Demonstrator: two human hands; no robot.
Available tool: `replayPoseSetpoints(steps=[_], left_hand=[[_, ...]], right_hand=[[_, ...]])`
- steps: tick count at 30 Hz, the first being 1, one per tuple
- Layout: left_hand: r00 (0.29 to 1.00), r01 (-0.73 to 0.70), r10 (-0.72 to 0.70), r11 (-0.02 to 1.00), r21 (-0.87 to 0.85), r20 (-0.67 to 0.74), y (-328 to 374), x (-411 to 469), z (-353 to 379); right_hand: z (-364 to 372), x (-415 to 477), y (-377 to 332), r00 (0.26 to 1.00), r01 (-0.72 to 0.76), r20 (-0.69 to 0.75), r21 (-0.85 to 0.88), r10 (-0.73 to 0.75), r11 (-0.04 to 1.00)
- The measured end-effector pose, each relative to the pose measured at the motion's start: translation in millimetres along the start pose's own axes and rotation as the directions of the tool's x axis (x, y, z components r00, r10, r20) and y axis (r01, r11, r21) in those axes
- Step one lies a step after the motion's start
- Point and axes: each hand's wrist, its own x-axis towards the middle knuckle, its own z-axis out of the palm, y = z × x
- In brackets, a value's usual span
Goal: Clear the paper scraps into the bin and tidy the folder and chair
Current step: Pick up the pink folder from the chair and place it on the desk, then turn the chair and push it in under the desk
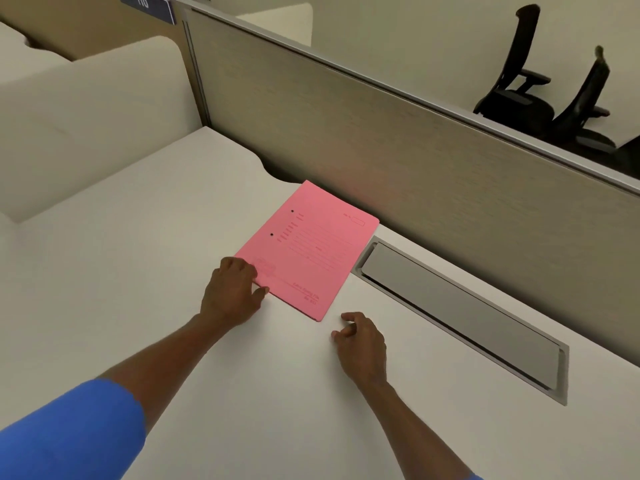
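Note:
A pink folder (308,251) lies flat and closed on the white desk (138,271), its far corner close to the partition. My left hand (232,292) grips the folder's near left corner, fingers on top and thumb at the edge. My right hand (362,344) rests on the desk just right of the folder's near corner, fingers loosely curled, holding nothing and not touching the folder. No paper scraps or bin are in view.
A grey cable-tray lid (460,317) is set into the desk to the right of the folder. A beige partition (381,133) runs along the back. Two black office chairs (540,91) stand beyond it. A cream panel (86,116) rises at the left.

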Motion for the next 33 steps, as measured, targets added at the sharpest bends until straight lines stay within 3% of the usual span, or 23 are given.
replayPoseSetpoints(steps=[9, 19, 28, 33], left_hand=[[0.986, 0.142, -0.128, 0.979, -0.146, 0.106, -69.4, -185.2, -19.5], [0.937, 0.266, -0.201, 0.941, -0.21, 0.285, -123.9, -359.8, -51.4], [0.886, 0.314, -0.215, 0.93, -0.191, 0.412, -163.6, -503.4, -43.5], [0.83, 0.409, -0.296, 0.9, -0.153, 0.473, -186.5, -569.4, -29.3]], right_hand=[[22.4, -136.1, -3.9, 0.978, 0.022, 0.21, -0.041, -0.013, 0.999], [43.3, -280.3, -2.0, 0.947, 0.113, 0.313, -0.11, -0.073, 0.987], [47.8, -398.3, 27.3, 0.914, 0.172, 0.393, -0.163, -0.096, 0.972], [56.4, -444.7, 41.5, 0.887, 0.239, 0.443, -0.199, -0.131, 0.95]])
